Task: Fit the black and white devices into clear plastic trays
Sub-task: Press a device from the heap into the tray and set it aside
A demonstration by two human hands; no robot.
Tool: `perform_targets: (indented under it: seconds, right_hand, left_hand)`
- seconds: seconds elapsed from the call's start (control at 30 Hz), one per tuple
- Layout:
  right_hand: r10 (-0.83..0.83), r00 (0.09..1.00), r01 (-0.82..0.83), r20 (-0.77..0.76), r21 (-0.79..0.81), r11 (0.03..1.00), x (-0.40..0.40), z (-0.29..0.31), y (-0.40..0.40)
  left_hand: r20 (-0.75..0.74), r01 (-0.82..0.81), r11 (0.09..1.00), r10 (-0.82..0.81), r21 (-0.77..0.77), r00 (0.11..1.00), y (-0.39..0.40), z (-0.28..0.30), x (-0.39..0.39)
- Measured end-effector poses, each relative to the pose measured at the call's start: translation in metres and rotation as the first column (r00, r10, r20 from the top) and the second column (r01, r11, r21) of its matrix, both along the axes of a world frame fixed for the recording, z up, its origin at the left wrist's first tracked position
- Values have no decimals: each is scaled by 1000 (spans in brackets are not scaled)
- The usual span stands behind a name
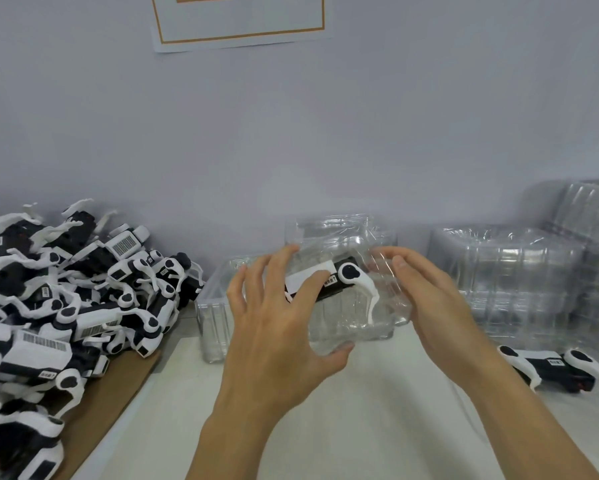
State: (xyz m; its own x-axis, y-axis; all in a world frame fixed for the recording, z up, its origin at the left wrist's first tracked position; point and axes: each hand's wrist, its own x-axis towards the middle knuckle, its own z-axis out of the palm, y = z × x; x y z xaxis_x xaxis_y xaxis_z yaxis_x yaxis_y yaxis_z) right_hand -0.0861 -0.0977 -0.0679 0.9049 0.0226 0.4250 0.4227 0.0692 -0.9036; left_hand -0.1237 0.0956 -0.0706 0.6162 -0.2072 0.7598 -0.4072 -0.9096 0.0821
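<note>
A clear plastic tray (351, 322) sits raised at the middle of the table, held between both hands. Inside it lies a black and white device (339, 277) with a curved white arm pointing down to the right. My left hand (277, 306) grips the tray's left side, fingers spread over the top and thumb under the front edge. On the tray's right end my right hand (429, 296) is wrapped with curled fingers. Another black and white device (554, 370) lies loose on the table at the right.
A large heap of black and white devices (59, 299) covers brown cardboard (104, 407) at the left. Clear trays (215, 317) stand behind my left hand. Stacks of clear trays (519, 275) fill the right back. A pale wall with a paper sign (239, 19) rises behind.
</note>
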Motion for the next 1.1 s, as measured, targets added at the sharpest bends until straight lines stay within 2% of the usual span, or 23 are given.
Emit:
perform_targets:
  seconds: [0.27,0.37,0.5,0.57,0.63,0.7,0.83,0.9,0.93,1.03,1.1]
  right_hand:
    - [4,1000,-3,-12,95,995,0,0,2]
    - [-22,999,31,-43,218,976,0,0,5]
    - [-18,994,48,-106,291,955,0,1,8]
    - [-12,993,47,-120,294,955,-1,2,9]
    - [-3,994,31,-107,266,963,-3,4,11]
    - [27,996,-4,-90,252,968,-5,5,14]
    - [41,999,-40,-7,135,990,-13,10,27]
    - [25,995,-25,94,-2,1000,-18,13,38]
    - [22,990,-14,138,-64,998,-20,14,43]
    - [29,971,11,237,-163,987,-25,15,56]
    - [31,957,29,287,-202,979,-27,17,59]
  left_hand:
    - [69,0,999,3,-43,998,2,-3,2]
    - [99,11,997,-3,-78,995,0,-2,1]
    - [131,94,971,-66,-221,989,0,4,-2]
    - [140,169,917,-126,-362,982,2,6,-2]
    - [93,213,785,-196,-582,976,5,8,-3]
    - [50,204,606,-260,-769,964,9,9,-3]
    - [48,175,226,-477,-958,878,15,12,-1]
    - [39,47,-3,-594,-999,803,16,11,-1]
    - [49,-9,-87,-638,-996,768,17,10,0]
    - [222,-30,-315,-731,-949,645,21,5,3]
    - [320,-20,-402,-756,-915,572,22,5,3]
